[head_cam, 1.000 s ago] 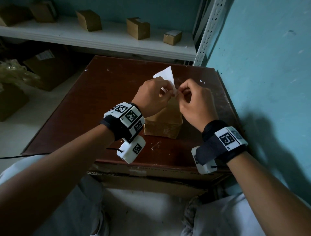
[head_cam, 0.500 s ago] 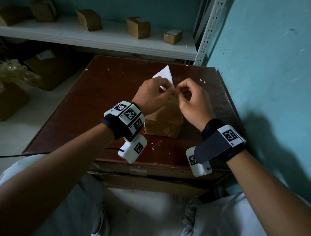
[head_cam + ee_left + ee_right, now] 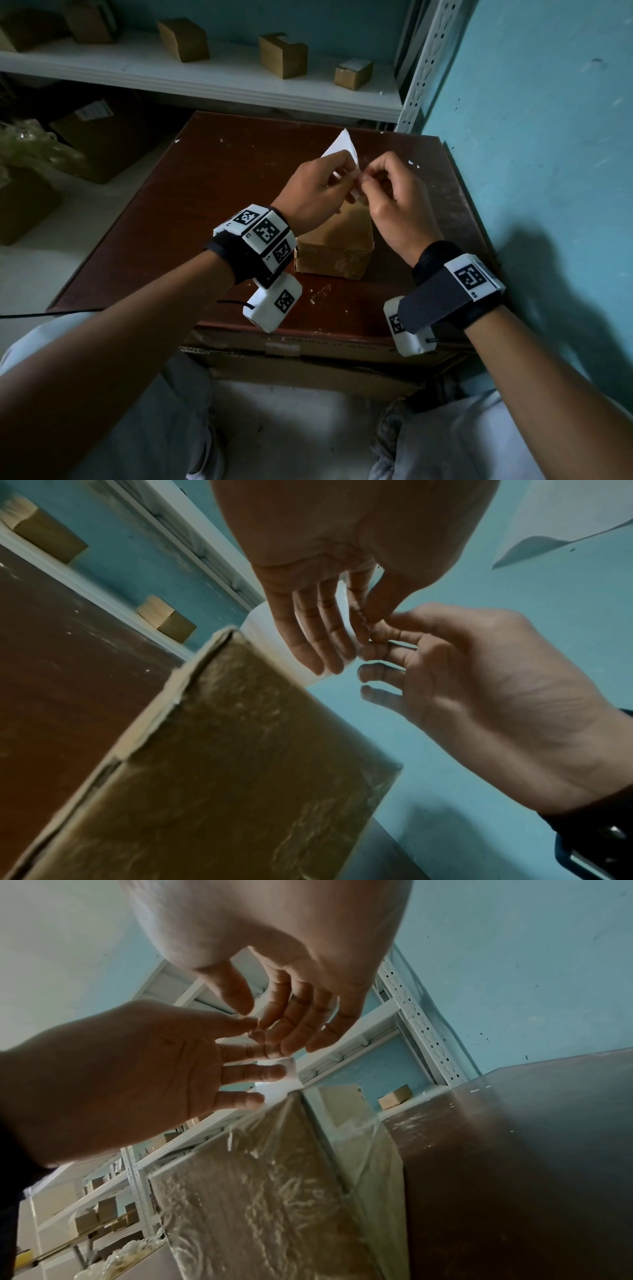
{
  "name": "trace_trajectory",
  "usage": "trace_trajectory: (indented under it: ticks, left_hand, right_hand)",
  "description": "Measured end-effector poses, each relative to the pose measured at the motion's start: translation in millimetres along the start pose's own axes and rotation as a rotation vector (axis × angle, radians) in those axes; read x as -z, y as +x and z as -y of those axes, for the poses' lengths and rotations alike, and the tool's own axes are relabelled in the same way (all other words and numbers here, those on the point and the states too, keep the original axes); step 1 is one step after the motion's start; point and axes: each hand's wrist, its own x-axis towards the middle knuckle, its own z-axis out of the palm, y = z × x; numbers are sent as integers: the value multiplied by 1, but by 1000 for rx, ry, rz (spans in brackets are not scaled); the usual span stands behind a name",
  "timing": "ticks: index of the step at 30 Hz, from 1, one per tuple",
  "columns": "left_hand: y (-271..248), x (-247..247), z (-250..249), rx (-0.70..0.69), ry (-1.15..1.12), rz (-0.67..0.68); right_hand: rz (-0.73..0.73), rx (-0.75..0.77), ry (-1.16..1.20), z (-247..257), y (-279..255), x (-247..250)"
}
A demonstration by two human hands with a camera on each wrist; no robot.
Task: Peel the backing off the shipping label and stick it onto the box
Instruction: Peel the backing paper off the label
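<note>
A white shipping label [image 3: 339, 148] is held upright above a small brown cardboard box [image 3: 337, 244] that stands on the dark red table [image 3: 212, 192]. My left hand [image 3: 346, 171] holds the label with fingers behind it and the thumb in front. My right hand [image 3: 364, 176] pinches the label's near edge with thumb and forefinger, touching the left fingertips. In the left wrist view the left hand [image 3: 366, 615] and the right hand [image 3: 377, 638] meet over the box [image 3: 222, 764]. The right wrist view shows the label's corner [image 3: 282, 1076] behind the left fingers [image 3: 253, 1072]. Whether the backing has parted is hidden.
A white shelf [image 3: 212, 78] behind the table carries several small cardboard boxes [image 3: 282, 54]. A blue wall [image 3: 534, 171] stands close on the right. Larger cartons [image 3: 99, 144] and plastic wrap sit on the floor at the left. Paper scraps [image 3: 318, 294] lie near the table's front edge.
Both hands have stayed on the label and lifted it slightly. The right wrist has turned a little as its fingertips work at the label's edge. The box has not moved.
</note>
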Motion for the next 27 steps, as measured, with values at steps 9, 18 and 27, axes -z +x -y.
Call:
trace_trajectory:
  ticks: [9, 18, 27]
  left_hand:
    - [0, -1, -1, -10, 10, 42]
    - [1, 0, -2, -28, 36, 49]
    - [3, -1, -1, -57, 14, 37]
  right_hand:
    - [32, 60, -107, -1, 2, 5]
    - [45, 105, -137, 0, 1, 6]
    - [42, 148, -117, -2, 2, 6]
